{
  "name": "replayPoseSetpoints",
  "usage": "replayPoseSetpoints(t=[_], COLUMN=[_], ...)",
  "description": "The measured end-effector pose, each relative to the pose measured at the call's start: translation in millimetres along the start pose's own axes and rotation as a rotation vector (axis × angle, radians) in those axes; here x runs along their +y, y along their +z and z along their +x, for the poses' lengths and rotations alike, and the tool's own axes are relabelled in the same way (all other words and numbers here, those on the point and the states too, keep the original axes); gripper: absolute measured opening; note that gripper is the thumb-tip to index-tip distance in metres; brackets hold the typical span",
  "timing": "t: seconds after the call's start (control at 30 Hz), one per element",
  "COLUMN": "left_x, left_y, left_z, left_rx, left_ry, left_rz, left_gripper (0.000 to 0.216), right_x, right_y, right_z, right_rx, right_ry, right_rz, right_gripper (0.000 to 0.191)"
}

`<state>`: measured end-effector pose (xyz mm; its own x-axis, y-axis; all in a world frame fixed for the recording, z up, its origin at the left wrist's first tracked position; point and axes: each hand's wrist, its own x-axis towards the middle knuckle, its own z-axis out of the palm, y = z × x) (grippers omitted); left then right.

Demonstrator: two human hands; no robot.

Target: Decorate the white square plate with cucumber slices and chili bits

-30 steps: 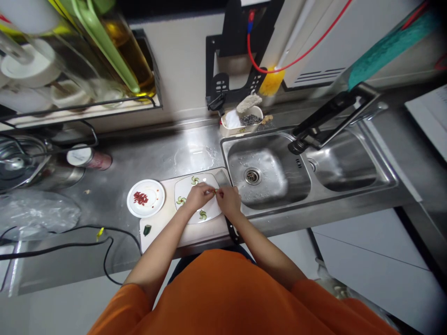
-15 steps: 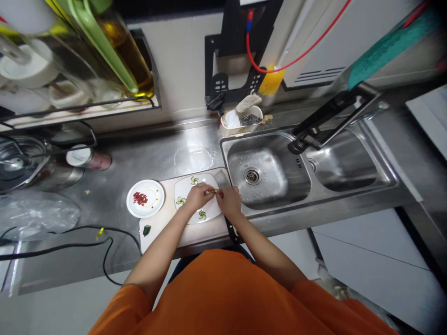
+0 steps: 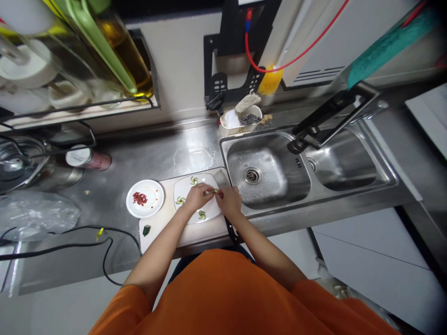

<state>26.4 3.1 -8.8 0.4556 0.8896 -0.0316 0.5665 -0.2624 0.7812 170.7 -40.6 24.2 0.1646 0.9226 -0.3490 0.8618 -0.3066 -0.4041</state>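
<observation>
1. Spanning the right of the frame, one two-basin sink point(image 3: 279, 160) is occupying the largest area.
2. One cutting board point(image 3: 164, 221) is lying just below centre, left of the sink.
3. Two forearms point(image 3: 162, 249) are reaching up from the lower frame, converging at centre.
4. One patterned plate point(image 3: 211, 209) is resting on the board, showing three green swirls point(image 3: 201, 215).
5. One knife point(image 3: 232, 232) is lying at the board's right end, its middle hiding beneath the right hand point(image 3: 228, 201).
6. One round plate point(image 3: 157, 204), left of centre, is holding red pieces point(image 3: 140, 198) too small to count.
7. Left hand point(image 3: 197, 197) and right hand are facing each other, fingers curling, fingertips pinching one shared bit.
8. One dark green piece point(image 3: 146, 230) is lying on the board's left end.
9. That small bit point(image 3: 215, 191) is sitting between the fingertips, mid-frame, above the patterned plate; its form is too tiny to tell.
</observation>
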Motion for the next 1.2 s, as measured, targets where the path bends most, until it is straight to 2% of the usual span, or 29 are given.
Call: replayPoseSetpoints(t=[0.27,0.43,0.63,0.77,0.83,0.9,1.0,1.2], left_x=[7,8,-10,-26,-34,-42,-51,-58], left_y=[-8,-28,-66,-94,-106,-115,-123,-125], left_z=[-6,-36,-97,-126,-132,-134,-131,-120], left_rx=[0.043,0.157,0.284,0.411,0.446,0.451,0.421,0.366], left_ry=[0.003,-0.073,-0.318,-0.665,-0.837,-0.947,-1.005,-1.016], left_rz=[0.004,0.028,0.151,0.426,0.543,0.597,0.586,0.557], left_gripper=[0.013,0.014,0.019,0.022,0.025,0.027,0.032,0.032], right_x=[1,5,2,-6,-11,-15,-19,-20], right_y=[-7,-13,-10,-4,-2,0,1,2], right_z=[-5,-17,-38,-46,-48,-50,-52,-54], right_rx=[0.002,-0.013,-0.037,-0.053,-0.066,-0.072,-0.063,-0.07], right_ry=[-0.012,-0.041,-0.129,-0.209,-0.238,-0.255,-0.274,-0.273], right_rz=[-0.021,-0.025,-0.064,-0.075,-0.093,-0.108,-0.114,-0.132], right_gripper=[0.021,0.018,0.016,0.016,0.016,0.016,0.016,0.017])
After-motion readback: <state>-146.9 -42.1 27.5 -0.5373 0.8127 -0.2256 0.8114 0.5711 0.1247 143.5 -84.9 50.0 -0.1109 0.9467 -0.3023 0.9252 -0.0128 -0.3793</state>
